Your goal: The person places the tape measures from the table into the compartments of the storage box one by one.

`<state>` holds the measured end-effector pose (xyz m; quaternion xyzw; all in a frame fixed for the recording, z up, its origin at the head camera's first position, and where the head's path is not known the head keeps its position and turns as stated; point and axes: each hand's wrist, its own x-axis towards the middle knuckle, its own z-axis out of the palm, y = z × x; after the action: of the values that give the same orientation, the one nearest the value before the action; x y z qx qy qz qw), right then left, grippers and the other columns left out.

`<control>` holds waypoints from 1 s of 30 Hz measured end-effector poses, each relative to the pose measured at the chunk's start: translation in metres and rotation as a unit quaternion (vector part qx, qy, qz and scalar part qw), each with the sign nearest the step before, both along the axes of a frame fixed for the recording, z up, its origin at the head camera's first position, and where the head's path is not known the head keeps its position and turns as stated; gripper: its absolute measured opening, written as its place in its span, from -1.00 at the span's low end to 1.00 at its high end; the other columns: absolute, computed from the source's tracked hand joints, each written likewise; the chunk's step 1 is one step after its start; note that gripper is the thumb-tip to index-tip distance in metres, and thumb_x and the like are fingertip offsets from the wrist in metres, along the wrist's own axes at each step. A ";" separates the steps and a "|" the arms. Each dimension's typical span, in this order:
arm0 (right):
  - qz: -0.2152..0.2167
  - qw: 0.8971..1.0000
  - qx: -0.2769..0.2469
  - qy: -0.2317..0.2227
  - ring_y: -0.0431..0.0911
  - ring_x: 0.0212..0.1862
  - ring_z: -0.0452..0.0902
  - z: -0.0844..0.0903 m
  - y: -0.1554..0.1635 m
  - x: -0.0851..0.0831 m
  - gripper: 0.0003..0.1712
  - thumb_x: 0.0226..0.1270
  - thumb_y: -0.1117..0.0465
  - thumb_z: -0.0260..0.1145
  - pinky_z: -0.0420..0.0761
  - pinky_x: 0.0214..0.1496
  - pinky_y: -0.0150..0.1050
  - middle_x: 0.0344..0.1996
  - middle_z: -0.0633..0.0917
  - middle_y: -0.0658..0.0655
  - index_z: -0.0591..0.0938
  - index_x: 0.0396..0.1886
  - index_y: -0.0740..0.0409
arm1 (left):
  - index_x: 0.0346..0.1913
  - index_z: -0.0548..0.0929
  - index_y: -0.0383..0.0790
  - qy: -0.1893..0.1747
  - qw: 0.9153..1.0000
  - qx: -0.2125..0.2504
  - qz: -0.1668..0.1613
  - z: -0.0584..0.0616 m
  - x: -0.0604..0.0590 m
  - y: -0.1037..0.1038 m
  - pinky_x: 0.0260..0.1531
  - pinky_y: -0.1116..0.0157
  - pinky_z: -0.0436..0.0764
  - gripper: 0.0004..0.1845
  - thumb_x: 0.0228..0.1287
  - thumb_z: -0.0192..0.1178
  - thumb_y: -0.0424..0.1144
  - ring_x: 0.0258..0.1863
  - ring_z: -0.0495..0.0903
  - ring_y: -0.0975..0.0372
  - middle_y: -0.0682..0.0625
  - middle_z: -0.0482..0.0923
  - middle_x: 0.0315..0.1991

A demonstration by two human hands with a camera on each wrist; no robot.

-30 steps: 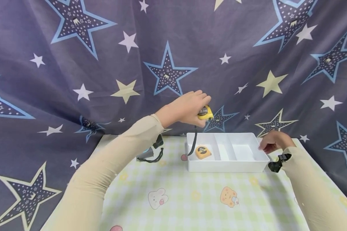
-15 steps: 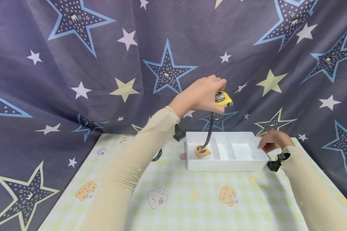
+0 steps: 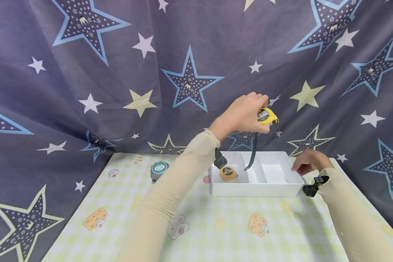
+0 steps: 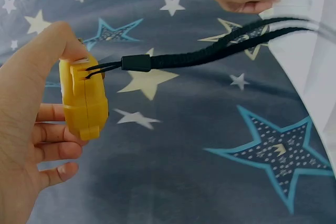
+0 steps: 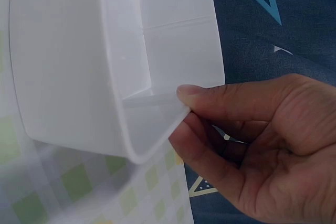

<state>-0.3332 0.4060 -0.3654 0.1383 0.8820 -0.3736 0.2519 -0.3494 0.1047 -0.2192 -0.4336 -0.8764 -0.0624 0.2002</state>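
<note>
Head view: from the person's head, forward and down over the tablecloth (image 3: 222, 243) to the starry curtain (image 3: 235, 32); widest and farthest back.
Left wrist view: close by the left hand (image 4: 26, 119), facing past the yellow tape measure (image 4: 85, 100) to the curtain, scene turned sideways.
Right wrist view: close by the right hand (image 5: 283, 145), facing the gripped end of the white tray (image 5: 58, 61), also turned sideways.
Head and left wrist share: tape measure, black strap (image 4: 178, 60), right hand.
Head and right wrist share: tray, tablecloth.
Both wrists share: right hand, curtain.
</note>
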 end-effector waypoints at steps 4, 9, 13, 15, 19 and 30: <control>0.002 1.000 0.009 -0.001 -0.12 -0.44 0.63 0.001 0.000 0.000 -0.77 0.19 0.44 0.41 0.75 -0.21 -0.23 -0.49 0.64 0.12 0.61 -0.19 0.49 | -0.10 0.43 0.00 -0.008 1.000 -0.007 0.003 -0.012 -0.004 0.008 -0.26 0.38 0.36 -0.49 0.08 0.26 0.27 -0.22 0.36 0.29 0.16 0.42 -0.24; 0.007 1.000 0.014 -0.005 -0.12 -0.42 0.61 0.001 0.000 0.000 -0.78 0.22 0.43 0.40 0.74 -0.19 -0.23 -0.47 0.64 0.11 0.61 -0.18 0.48 | -0.07 0.46 0.00 -0.016 1.000 -0.008 0.002 -0.027 -0.010 0.018 -0.26 0.38 0.39 -0.47 0.08 0.27 0.29 -0.22 0.38 0.29 0.16 0.45 -0.22; 0.012 1.000 0.010 -0.009 -0.13 -0.42 0.61 0.002 0.000 -0.001 -0.77 0.24 0.43 0.38 0.74 -0.18 -0.23 -0.47 0.63 0.11 0.61 -0.15 0.49 | -0.04 0.48 0.01 -0.016 1.000 -0.015 0.008 -0.035 -0.014 0.024 -0.24 0.37 0.41 -0.45 0.08 0.26 0.31 -0.20 0.39 0.30 0.16 0.47 -0.20; 0.013 1.000 0.011 -0.012 -0.14 -0.42 0.60 0.002 0.000 -0.001 -0.76 0.25 0.43 0.38 0.74 -0.18 -0.24 -0.47 0.63 0.10 0.60 -0.14 0.50 | -0.02 0.48 0.01 -0.013 1.000 -0.017 0.011 -0.037 -0.017 0.027 -0.23 0.36 0.42 -0.43 0.08 0.26 0.32 -0.19 0.39 0.30 0.17 0.48 -0.19; 0.010 1.000 0.015 -0.015 -0.14 -0.43 0.60 0.004 -0.001 -0.003 -0.75 0.25 0.43 0.38 0.74 -0.18 -0.24 -0.48 0.63 0.10 0.60 -0.13 0.50 | 0.00 0.47 0.00 0.002 1.000 -0.001 0.016 -0.034 -0.019 0.030 -0.21 0.36 0.44 -0.41 0.07 0.25 0.34 -0.17 0.40 0.30 0.17 0.48 -0.17; 0.006 1.000 0.013 -0.016 -0.13 -0.41 0.61 0.002 -0.001 -0.002 -0.74 0.25 0.43 0.38 0.74 -0.15 -0.22 -0.46 0.63 0.11 0.59 -0.10 0.50 | -0.01 0.47 0.00 0.012 0.999 0.041 0.028 -0.049 -0.020 0.033 -0.20 0.38 0.45 -0.40 0.06 0.25 0.34 -0.16 0.41 0.32 0.17 0.49 -0.15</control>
<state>-0.3357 0.4054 -0.3635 0.1421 0.8835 -0.3578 0.2669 -0.3695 0.1380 -0.2685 -0.4010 -0.8823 -0.0874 0.2302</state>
